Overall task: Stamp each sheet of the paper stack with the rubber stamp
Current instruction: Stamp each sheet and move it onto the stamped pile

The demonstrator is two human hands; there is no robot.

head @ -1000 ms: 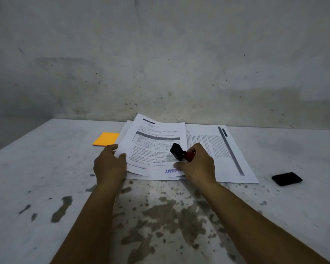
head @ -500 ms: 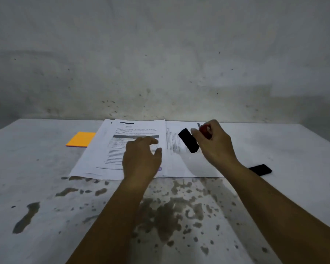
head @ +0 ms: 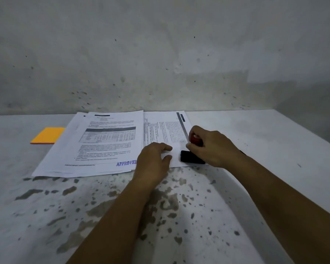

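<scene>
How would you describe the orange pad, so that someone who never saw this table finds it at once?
Start at the grey speckled table and find the pile of printed white sheets near the wall. Just left of that pile lies a flat orange sticky-note pad. It is the only brightly coloured thing there; everything around it is white or grey.
</scene>
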